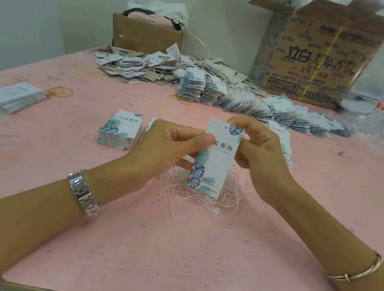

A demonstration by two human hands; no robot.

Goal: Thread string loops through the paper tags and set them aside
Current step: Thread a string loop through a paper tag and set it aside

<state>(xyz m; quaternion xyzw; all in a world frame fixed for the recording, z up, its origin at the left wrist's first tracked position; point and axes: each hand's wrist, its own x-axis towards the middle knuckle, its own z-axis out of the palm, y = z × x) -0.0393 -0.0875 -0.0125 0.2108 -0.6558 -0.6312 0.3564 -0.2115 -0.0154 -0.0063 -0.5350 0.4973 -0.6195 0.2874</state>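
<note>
now both hands meet at the centre of the frame, raised above the pink painted counter [168,255]. the left hand [168,146] has its grip closed on a white rectangular paper tag [216,167] printed with blue and green leaves and dark characters: the thumb presses the front near the left edge and the fingers curl behind. the right hand [259,156] curls its grip round the upper right edge of the paper tag, close to the small punched hole [225,127] at the top; whether a string sits between those fingers cannot be told. the paper tag stands nearly upright, clear of the counter, in front of a loose tangle of white string loops [202,197] lying just below the hands.

left of centre lies a neat stack of matching leaf-printed tags [120,129], and at the left edge a stack of white text-printed cards [10,96] beside a yellow rubber band [61,92]. above centre, a fanned row of strung leaf tags [255,105] runs to the right, with a heap of grey and white tags [135,66] behind it. a small brown cardboard box [148,35] sits at upper centre and a large printed cardboard box [320,57] at upper right. a silver metal watch [84,193] is on the left wrist, a thin bangle [362,273] on the right.
</note>
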